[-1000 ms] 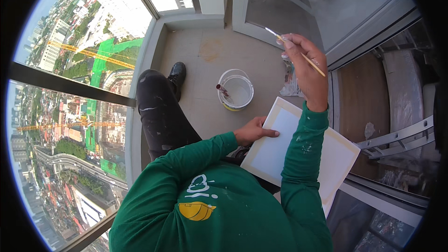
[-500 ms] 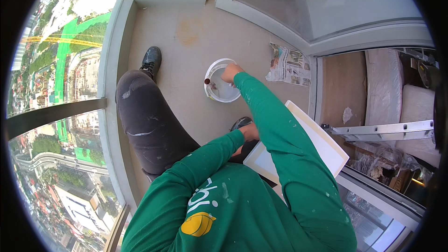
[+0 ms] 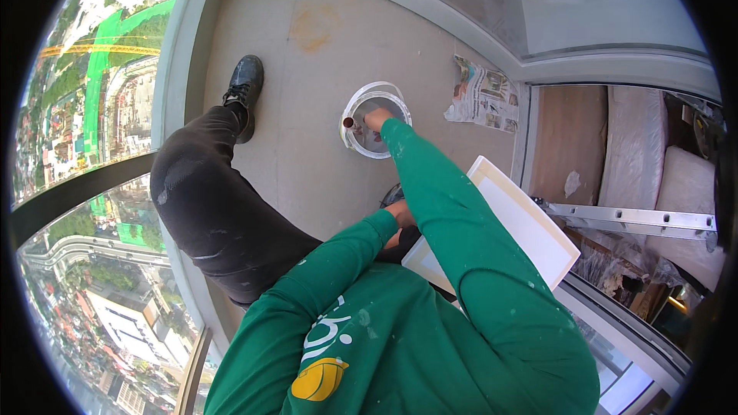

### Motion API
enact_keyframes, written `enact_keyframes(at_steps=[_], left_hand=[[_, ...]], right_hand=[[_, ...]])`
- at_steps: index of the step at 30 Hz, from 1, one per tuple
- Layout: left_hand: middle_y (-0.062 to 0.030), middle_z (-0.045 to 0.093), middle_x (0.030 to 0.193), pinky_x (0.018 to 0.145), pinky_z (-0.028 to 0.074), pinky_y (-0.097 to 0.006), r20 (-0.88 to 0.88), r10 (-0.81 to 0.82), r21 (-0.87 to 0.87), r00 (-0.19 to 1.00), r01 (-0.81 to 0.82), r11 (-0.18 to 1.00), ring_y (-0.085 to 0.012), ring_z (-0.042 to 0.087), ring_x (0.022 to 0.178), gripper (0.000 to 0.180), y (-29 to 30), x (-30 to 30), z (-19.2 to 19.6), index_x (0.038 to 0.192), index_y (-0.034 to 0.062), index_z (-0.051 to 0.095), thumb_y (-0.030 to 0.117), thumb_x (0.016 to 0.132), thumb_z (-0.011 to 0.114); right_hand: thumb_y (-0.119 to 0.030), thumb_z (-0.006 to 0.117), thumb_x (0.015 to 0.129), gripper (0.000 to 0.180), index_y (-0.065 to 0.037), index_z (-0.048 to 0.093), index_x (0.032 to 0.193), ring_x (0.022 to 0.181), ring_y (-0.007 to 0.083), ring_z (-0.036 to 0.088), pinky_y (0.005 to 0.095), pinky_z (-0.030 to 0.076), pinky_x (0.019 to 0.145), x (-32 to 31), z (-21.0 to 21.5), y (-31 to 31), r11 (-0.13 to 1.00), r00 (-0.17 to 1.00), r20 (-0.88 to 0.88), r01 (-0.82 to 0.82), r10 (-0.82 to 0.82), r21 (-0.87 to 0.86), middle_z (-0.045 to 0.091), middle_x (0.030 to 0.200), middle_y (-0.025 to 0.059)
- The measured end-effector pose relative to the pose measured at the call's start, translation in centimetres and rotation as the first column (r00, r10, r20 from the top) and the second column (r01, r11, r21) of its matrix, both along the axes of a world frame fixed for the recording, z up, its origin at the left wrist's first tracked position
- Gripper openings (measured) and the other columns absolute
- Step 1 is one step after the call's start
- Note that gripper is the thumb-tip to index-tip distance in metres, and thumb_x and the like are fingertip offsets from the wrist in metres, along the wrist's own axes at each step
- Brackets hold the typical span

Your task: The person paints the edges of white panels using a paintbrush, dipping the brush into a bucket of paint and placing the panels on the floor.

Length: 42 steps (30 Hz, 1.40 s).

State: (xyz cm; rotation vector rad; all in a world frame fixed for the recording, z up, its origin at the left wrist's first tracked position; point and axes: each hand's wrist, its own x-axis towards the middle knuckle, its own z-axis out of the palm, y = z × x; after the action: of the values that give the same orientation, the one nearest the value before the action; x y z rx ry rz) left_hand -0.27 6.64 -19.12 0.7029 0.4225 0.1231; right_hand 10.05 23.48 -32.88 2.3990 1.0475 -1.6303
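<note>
While the left hand [image 3: 401, 215] steadies the white board [image 3: 530, 234] at the knee, the right hand [image 3: 377, 117] dips into the pail [image 3: 374, 119]

Nearest, the board looks light and stiff, best gripped by its edges; the left hand rests at its near edge, how far closed I cannot tell. Farther out on the floor, the small white pail lies right under the right hand; whether those fingers grip anything cannot be seen. It may slosh, so its rim seems safest. Newspaper [image 3: 484, 96] lies beyond
</note>
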Motion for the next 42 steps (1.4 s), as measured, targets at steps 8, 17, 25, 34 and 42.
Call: enact_keyframes(at_steps=[8,17,25,34,42], left_hand=[[-0.0126,0.066,0.133,0.097,0.051,-0.037,0.032,-0.042,0.079,0.999,0.040,0.996,-0.0222,0.062,0.116,0.049,0.2,0.0,0.5,0.134,0.0001,0.062,0.022,0.093,0.075],[-0.0133,0.070,0.126,0.100,0.049,-0.037,-0.004,-0.115,0.242,0.993,0.112,0.964,-0.0243,0.066,0.113,0.061,1.1,2.6,6.0,0.137,0.0003,0.061,0.033,0.088,0.079],[-0.0117,0.073,0.120,0.097,0.053,-0.036,0.001,-0.243,0.164,0.970,0.240,0.957,-0.0208,0.070,0.106,0.057,1.5,2.5,9.1,0.134,-0.0001,0.063,0.034,0.091,0.079],[-0.0105,0.073,0.119,0.094,0.054,-0.036,0.022,-0.226,0.170,0.974,0.219,0.961,-0.0203,0.071,0.102,0.055,1.3,2.4,8.8,0.132,0.0020,0.065,0.034,0.091,0.080],[-0.0104,0.073,0.119,0.096,0.053,-0.035,0.011,-0.216,0.180,0.976,0.210,0.961,-0.0199,0.070,0.105,0.054,1.4,2.5,8.7,0.132,0.0018,0.065,0.033,0.090,0.081]], right_hand=[[-0.021,0.060,0.090,0.032,0.007,0.072,0.101,0.070,0.0342,0.074,0.0423,0.064,0.060,-0.4,0.3,-0.2,0.953,0.962,0.078,-0.269,0.260,0.137,0.072,0.097,0.0227],[-0.022,0.063,0.084,0.030,0.003,0.077,0.095,0.071,0.0278,0.074,0.0400,0.061,0.065,0.5,16.2,3.3,0.862,0.851,0.153,-0.506,0.503,-0.020,0.076,0.090,0.0153],[-0.019,0.071,0.083,0.030,-0.018,0.082,0.111,0.076,0.0195,0.070,0.0364,0.060,0.059,5.1,18.9,1.0,0.748,0.739,0.122,-0.663,0.662,-0.045,0.075,0.089,0.0060],[-0.017,0.071,0.084,0.032,-0.020,0.081,0.114,0.078,0.0195,0.072,0.0363,0.061,0.062,7.1,19.9,-0.2,0.745,0.737,0.124,-0.667,0.665,-0.031,0.078,0.095,0.0062],[-0.010,0.068,0.080,0.035,-0.017,0.082,0.111,0.090,0.0258,0.074,0.0390,0.059,0.079,5.7,18.9,-1.5,0.624,0.633,0.127,-0.774,0.763,0.107,0.079,0.101,0.0109]])
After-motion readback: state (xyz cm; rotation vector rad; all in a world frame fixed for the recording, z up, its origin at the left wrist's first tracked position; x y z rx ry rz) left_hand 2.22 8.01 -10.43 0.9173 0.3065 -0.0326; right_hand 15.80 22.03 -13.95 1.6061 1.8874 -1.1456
